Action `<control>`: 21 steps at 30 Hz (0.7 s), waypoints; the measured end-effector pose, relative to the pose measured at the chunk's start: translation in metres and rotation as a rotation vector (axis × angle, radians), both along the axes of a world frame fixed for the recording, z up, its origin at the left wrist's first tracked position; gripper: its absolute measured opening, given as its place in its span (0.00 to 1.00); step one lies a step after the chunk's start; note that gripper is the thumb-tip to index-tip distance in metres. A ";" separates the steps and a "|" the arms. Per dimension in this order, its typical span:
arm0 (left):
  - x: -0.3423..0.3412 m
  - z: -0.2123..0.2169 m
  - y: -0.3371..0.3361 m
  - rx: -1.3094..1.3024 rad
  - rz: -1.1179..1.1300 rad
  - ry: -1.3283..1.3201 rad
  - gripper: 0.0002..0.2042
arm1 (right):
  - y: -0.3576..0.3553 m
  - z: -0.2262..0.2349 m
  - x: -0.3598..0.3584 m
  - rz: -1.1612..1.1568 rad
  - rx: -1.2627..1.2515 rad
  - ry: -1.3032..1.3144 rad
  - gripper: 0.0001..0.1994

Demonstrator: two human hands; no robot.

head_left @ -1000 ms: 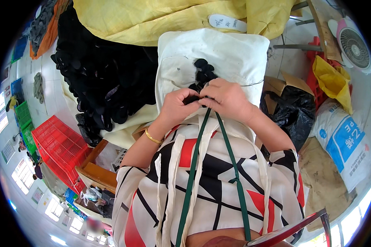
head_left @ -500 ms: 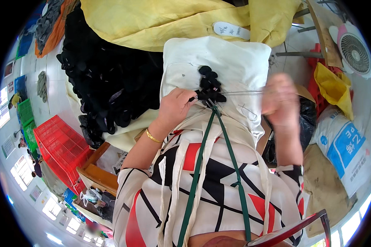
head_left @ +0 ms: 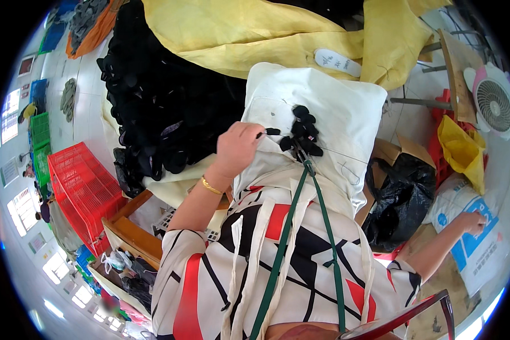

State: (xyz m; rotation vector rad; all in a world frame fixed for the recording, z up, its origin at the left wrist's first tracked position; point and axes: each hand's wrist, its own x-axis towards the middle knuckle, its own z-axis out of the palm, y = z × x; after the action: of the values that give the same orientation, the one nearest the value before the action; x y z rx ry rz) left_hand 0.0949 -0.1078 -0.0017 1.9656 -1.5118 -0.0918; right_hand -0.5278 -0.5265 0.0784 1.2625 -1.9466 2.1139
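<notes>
Left hand (head_left: 239, 148) fingers pinch a small black piece (head_left: 272, 131) just beside the cluster of black pieces (head_left: 302, 131) on the white cloth bag (head_left: 328, 107) over the lap. Pieces look light, soft; best pinched at an edge. Right hand (head_left: 471, 222) rests on a white-and-blue sack (head_left: 464, 249), fingers probably open, blurred. Black heap (head_left: 170, 107), red crate (head_left: 82, 190) left; fan (head_left: 494, 105) right.

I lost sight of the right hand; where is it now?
In the head view the right hand is far out on the person's right, resting on a white and blue sack, below the yellow bag and beside the black bag.
</notes>
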 end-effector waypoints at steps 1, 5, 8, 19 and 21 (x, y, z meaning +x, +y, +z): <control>-0.006 -0.002 -0.002 0.013 0.014 0.124 0.07 | 0.010 -0.016 -0.003 0.062 0.141 0.137 0.11; -0.033 -0.001 -0.017 0.185 0.112 0.747 0.06 | 0.046 -0.101 0.091 0.707 0.467 -0.147 0.09; -0.053 0.001 -0.025 0.232 0.029 0.975 0.07 | 0.142 -0.092 0.262 1.140 0.820 -0.018 0.10; -0.021 -0.020 0.003 0.023 0.024 1.159 0.04 | 0.231 -0.072 0.417 1.873 0.940 0.154 0.05; 0.003 -0.040 0.019 -0.054 0.241 1.211 0.04 | 0.222 -0.090 0.403 1.761 1.076 -0.094 0.04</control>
State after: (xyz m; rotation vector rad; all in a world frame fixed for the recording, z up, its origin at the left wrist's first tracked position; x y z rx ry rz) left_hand 0.0983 -0.0889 -0.0413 1.4928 -0.4657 -0.9281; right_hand -0.1246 -0.3041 -0.0112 4.1391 -2.1187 0.5528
